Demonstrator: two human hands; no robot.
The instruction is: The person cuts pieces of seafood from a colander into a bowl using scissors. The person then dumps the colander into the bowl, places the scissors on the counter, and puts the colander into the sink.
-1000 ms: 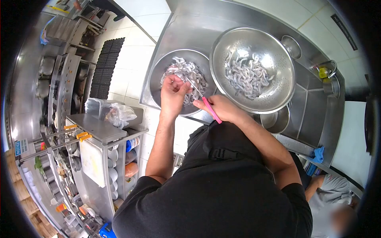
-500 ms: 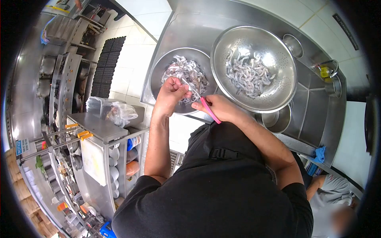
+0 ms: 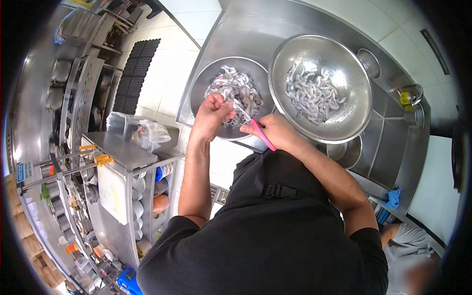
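Pink-handled scissors [image 3: 263, 134] are in my right hand [image 3: 275, 132], blades angled up and left toward my left hand. My left hand [image 3: 211, 115] is closed in a pinch above the near side of a steel bowl [image 3: 198, 91]; what its fingers hold is too small to make out. Grey-white strips of what looks like squid or shrimp [image 3: 241, 88] are heaped in that bowl. To its right, a large perforated steel colander [image 3: 355, 91] holds more such pieces [image 3: 314, 96]. The scissor tips are close to my left fingertips.
A pot [image 3: 351, 153] sits partly under the colander, and a small bowl [image 3: 369, 63] lies behind it. A blue cloth [image 3: 393, 198] is on the sink edge. At lower right is another person in grey [image 3: 410, 241]. A steel cart [image 3: 120, 152] stands at left.
The view has shifted slightly, moving the bowls a little right in the picture. My left hand has moved slightly at the scissor tips; my right hand still holds the scissors.
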